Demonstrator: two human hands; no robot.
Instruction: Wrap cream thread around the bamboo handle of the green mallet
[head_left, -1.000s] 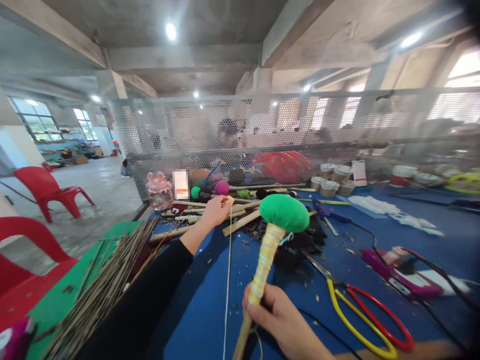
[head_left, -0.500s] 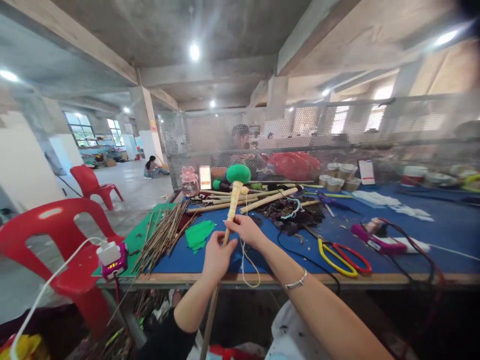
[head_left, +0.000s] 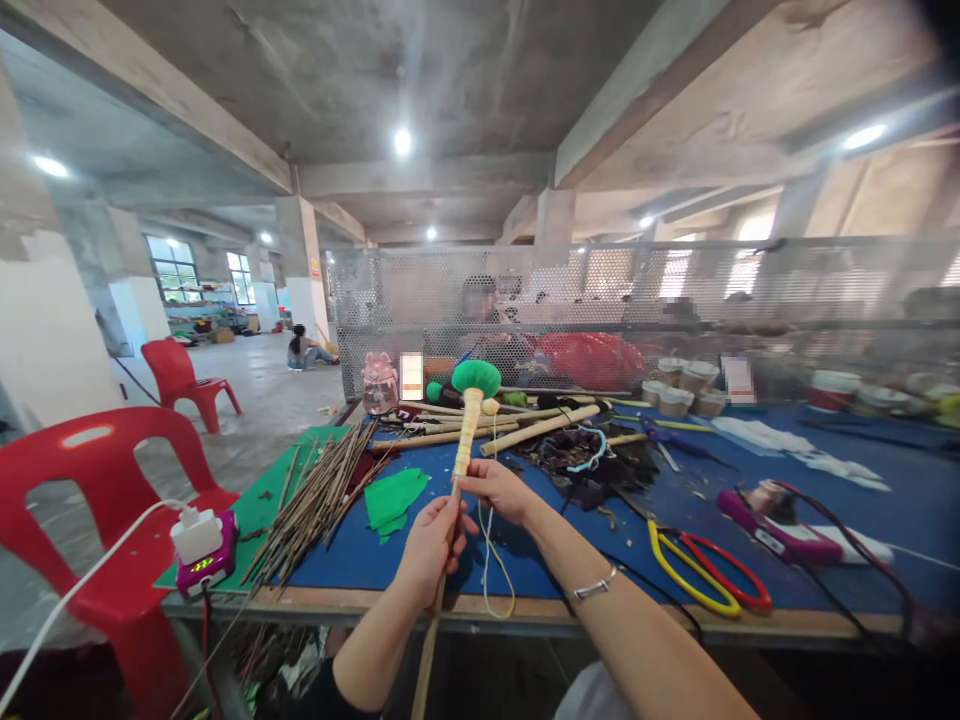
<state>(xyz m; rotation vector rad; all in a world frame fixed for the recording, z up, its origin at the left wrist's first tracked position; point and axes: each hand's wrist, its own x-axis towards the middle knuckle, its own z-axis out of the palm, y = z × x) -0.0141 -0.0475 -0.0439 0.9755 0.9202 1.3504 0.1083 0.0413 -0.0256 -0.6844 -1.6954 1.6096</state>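
Observation:
A long thin stick (head_left: 429, 650) runs up from the table's front edge, its top part wrapped in yellowish banding (head_left: 468, 430) under a rounded green head (head_left: 476, 379). My left hand (head_left: 431, 545) is closed around the bare stick. Just above it, my right hand (head_left: 499, 490) pinches the stick at the lower end of the wrapping. A thin pale cord (head_left: 491, 570) hangs in a loop below my right hand. Left of the stick, a piece of green cloth (head_left: 396, 500) lies flat on the blue table top.
A bundle of thin sticks (head_left: 315, 505) lies at the left. Scissors with yellow and red handles (head_left: 724, 565) rest at the right, near dark scraps (head_left: 585, 465). Behind stands a perforated metal screen (head_left: 420, 300); cups (head_left: 697, 375) line its foot. A red chair (head_left: 97, 500) is left.
The view has tilted up, so the table and hands appear lower. My left hand has turned on the stick, its fingers now showing on the right side. My right hand keeps its pinch.

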